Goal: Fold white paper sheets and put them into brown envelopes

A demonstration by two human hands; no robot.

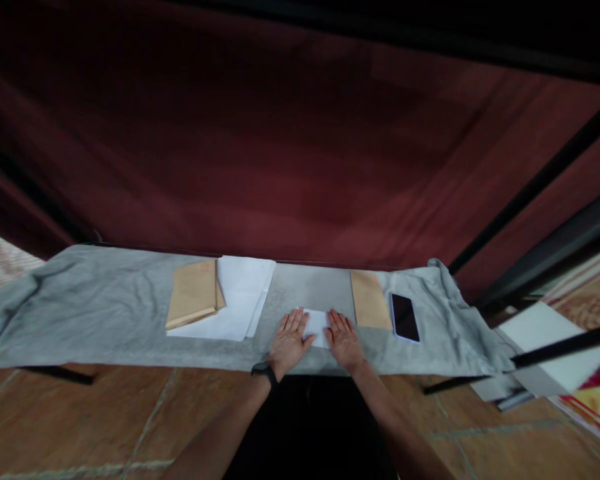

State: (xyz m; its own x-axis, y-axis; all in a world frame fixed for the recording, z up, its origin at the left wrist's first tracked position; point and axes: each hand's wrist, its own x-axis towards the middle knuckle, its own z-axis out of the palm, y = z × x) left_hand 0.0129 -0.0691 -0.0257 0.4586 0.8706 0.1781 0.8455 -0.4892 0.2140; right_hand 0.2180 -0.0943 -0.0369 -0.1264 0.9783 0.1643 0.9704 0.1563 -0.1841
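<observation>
A small piece of white paper (317,329), which looks folded, lies flat on the grey cloth in front of me. My left hand (289,340) rests palm down on its left edge, fingers stretched out and pointing away from me. On the right edge lies my right hand (344,339), also flat with its fingers extended. Both thumbs point inward over the paper. Parts of the sheet are hidden under the hands. A dark band sits on my left wrist. Nearest to my right hand is a brown paper envelope (371,300).
The grey cloth (105,307) covers a narrow table. At left, a stack of brown envelopes (193,293) overlaps large white sheets (245,297). A phone (405,317) lies right of the single envelope. Behind hangs a dark red curtain (280,167); black poles (535,190) stand at right.
</observation>
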